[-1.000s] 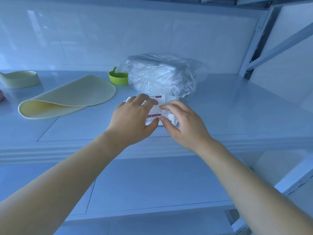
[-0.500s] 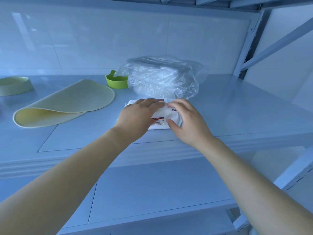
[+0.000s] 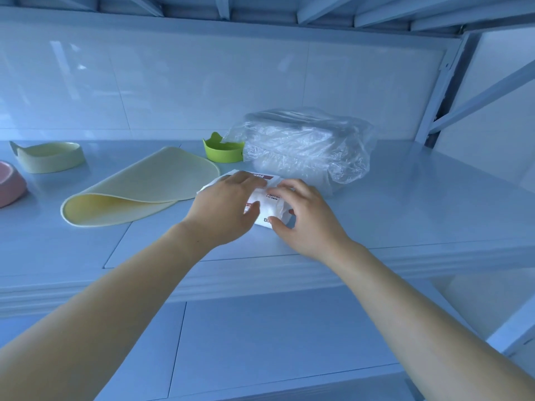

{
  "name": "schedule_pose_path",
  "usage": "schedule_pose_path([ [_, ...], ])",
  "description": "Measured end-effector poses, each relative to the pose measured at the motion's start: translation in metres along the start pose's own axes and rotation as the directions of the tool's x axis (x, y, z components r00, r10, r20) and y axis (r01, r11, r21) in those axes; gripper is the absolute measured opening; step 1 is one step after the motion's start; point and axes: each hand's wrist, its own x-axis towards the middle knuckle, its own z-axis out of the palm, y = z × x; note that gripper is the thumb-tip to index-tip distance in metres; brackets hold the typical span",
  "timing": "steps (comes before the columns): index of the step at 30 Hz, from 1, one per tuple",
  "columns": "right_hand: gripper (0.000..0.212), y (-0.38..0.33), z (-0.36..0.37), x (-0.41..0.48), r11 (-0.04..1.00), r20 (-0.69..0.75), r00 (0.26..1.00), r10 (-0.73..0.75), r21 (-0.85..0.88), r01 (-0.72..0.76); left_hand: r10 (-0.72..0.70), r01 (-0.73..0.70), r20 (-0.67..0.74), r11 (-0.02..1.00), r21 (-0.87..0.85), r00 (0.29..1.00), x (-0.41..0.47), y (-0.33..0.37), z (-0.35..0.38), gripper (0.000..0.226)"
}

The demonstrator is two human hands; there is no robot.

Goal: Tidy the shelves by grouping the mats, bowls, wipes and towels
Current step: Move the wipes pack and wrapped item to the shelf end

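A white pack of wipes (image 3: 267, 208) with red print lies on the middle shelf (image 3: 419, 215), and both hands grip it. My left hand (image 3: 224, 205) covers its left half; my right hand (image 3: 304, 217) clasps its right end with thumb at the front. Directly behind it sits a clear plastic bag of white towels (image 3: 304, 146). A folded pale yellow mat (image 3: 139, 189) lies to the left, touching the pack's far left corner. A green bowl (image 3: 223, 150) stands behind the mat, against the bag.
A pale yellow bowl (image 3: 49, 156) and a pink bowl (image 3: 10, 183) sit at the far left. A lower shelf (image 3: 260, 342) runs beneath my arms. A metal upright and diagonal brace (image 3: 451, 91) close the right end; a white tiled wall stands behind.
The camera has lifted and swung left, bringing the pink bowl into view. Both hands have stayed on the pack of wipes and shifted slightly right over it.
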Motion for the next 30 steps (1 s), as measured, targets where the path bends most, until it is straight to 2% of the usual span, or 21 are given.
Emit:
schedule_pose_path([
  [3,0.039,0.002,-0.008,0.003,1.0,0.013,1.0,-0.009,0.029,0.009,0.045,-0.046,-0.031,0.998,-0.048,0.999,0.003,0.005,0.005,0.042],
  [7,0.039,0.011,-0.016,-0.004,1.0,-0.018,1.0,0.021,0.023,-0.02,0.03,-0.034,-0.047,0.996,-0.088,0.998,0.007,0.013,0.011,0.041],
  [10,0.039,0.018,-0.018,-0.009,0.999,-0.031,0.999,0.034,-0.005,-0.034,0.003,-0.004,-0.021,0.997,-0.082,1.0,0.012,0.017,0.016,0.047],
  [16,0.04,0.026,-0.017,-0.007,0.999,-0.041,0.999,0.034,-0.015,-0.034,-0.006,0.008,0.017,0.993,-0.118,1.0,0.018,0.008,0.011,0.04],
  [19,0.039,0.029,-0.019,-0.003,1.0,-0.063,0.998,0.015,-0.024,-0.017,-0.019,0.024,0.051,0.996,-0.086,0.998,0.02,0.005,0.006,0.047],
  [21,0.037,0.031,-0.022,0.001,0.999,-0.078,0.997,-0.004,-0.032,0.002,-0.012,0.017,0.055,0.996,-0.089,0.998,0.025,0.007,0.005,0.044],
  [24,0.035,0.037,-0.032,0.006,0.998,-0.095,0.995,-0.023,-0.052,0.018,0.016,-0.013,0.016,0.992,-0.128,1.0,0.037,0.019,0.006,0.036],
  [30,0.033,0.058,-0.061,0.013,0.996,-0.149,0.988,-0.04,-0.087,0.027,0.05,-0.062,-0.076,0.983,-0.17,0.996,0.068,0.05,0.014,0.04],
])
